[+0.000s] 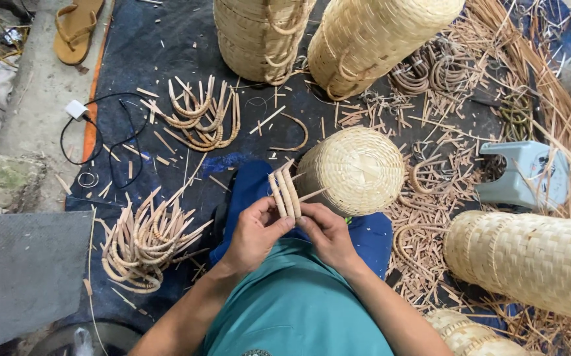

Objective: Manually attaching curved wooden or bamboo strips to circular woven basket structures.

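My left hand (254, 232) and my right hand (325, 232) meet in front of me, both pinching a bent, wrapped rattan handle (285, 191) that stands up between the fingertips. Just behind it a round woven basket (354, 170) rests bottom-up on my lap, over blue trousers. A thin strip sticks out from the handle toward the basket.
A pile of curved rattan handles (145, 240) lies left of my knee, another bunch (199, 115) further out. Stacks of woven baskets (371, 36) stand ahead, one lies at right (529, 260). A small plastic stool (526, 175), a charger with cable (78, 112), a sandal (74, 29) and cane scraps surround me.
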